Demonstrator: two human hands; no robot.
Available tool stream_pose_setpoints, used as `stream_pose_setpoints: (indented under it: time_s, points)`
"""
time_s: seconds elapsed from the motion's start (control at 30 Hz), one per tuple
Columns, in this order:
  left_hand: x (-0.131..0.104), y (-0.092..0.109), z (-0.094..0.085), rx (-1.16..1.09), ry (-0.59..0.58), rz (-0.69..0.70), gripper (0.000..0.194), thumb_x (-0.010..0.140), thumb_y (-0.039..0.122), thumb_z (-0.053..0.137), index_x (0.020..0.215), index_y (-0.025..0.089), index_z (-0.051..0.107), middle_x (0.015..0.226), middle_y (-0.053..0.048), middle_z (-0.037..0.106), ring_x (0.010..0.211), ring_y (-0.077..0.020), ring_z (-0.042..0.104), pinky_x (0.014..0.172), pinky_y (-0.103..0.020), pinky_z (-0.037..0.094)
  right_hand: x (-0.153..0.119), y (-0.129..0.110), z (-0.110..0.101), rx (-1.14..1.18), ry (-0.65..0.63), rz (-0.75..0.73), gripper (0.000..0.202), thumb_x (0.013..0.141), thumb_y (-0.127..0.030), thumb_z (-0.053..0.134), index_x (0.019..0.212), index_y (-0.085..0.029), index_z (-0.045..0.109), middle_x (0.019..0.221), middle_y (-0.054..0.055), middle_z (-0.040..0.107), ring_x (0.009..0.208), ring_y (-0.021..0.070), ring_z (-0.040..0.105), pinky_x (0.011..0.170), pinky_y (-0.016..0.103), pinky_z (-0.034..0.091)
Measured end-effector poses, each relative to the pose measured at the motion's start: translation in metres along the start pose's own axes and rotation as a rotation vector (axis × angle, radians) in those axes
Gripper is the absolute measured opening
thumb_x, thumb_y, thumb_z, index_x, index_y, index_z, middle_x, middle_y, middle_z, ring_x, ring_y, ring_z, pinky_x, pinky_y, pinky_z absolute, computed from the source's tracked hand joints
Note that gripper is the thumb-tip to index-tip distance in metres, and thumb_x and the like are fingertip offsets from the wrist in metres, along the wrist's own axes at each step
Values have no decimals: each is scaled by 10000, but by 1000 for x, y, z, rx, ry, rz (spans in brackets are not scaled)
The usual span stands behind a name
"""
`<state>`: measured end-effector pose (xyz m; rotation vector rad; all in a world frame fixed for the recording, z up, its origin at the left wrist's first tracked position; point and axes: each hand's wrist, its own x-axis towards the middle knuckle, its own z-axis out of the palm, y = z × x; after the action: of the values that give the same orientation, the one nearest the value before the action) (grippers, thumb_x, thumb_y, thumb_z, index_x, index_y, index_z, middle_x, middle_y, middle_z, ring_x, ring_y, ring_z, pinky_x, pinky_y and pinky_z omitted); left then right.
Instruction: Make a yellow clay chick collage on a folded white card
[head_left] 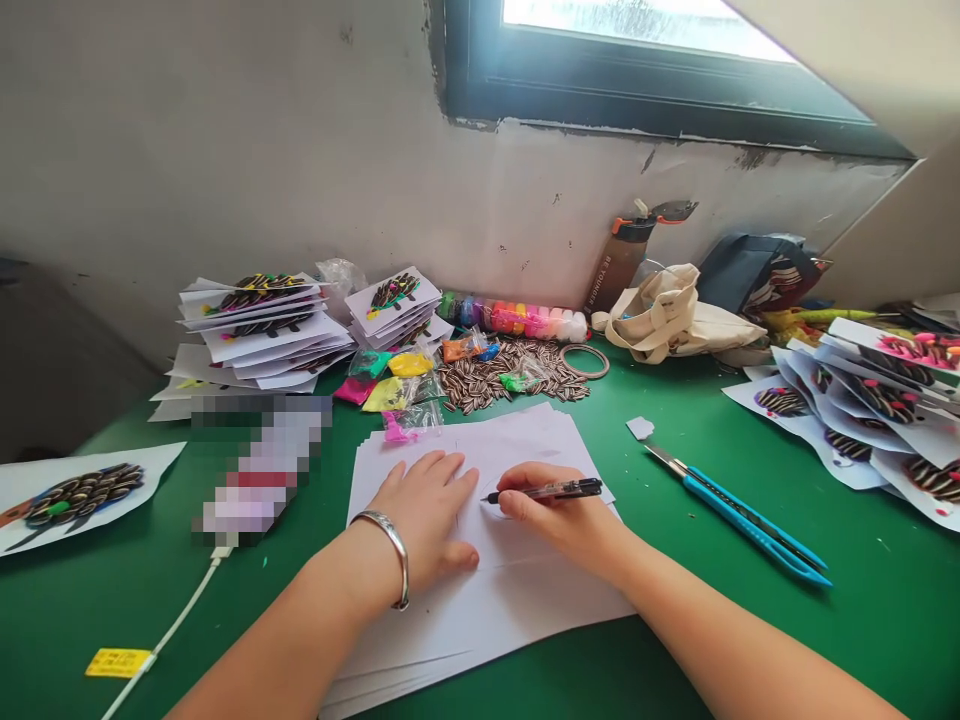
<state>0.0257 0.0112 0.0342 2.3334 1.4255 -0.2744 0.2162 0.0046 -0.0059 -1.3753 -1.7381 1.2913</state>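
A stack of white paper (450,640) lies on the green table in front of me. My left hand (424,510), with a silver bangle at its wrist, rests on the top sheet with its fingers spread. The pen (551,490), black and clear, is in the closed fingers of my right hand (562,515). Its tip points left, at the paper just beside my left fingers. Faint lines show on the sheet. Blue tweezers (754,525) and a small white scrap (640,428) lie to the right of the paper.
Seed-decorated cards (270,330) are stacked at the back left, with more cards (877,400) at the right. Striped seeds (480,380), colored clay bags (411,364), a tape ring (585,361), a bottle (619,265) and a cloth bag (664,320) stand behind. A white cable (180,620) runs at left.
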Motion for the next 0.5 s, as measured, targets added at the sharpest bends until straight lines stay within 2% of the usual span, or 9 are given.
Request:
stream_pose_setpoints:
  time_s: [0.5]
  points:
    - [0, -2, 4, 5, 0, 7, 690, 685, 466, 656, 1316, 289, 441, 1462, -91, 356, 1346, -315, 278, 1058, -528, 267, -1, 2, 4, -35, -6, -23, 165, 803, -306, 539, 810, -217, 678, 768, -9, 671, 709, 151, 563, 602, 236, 399]
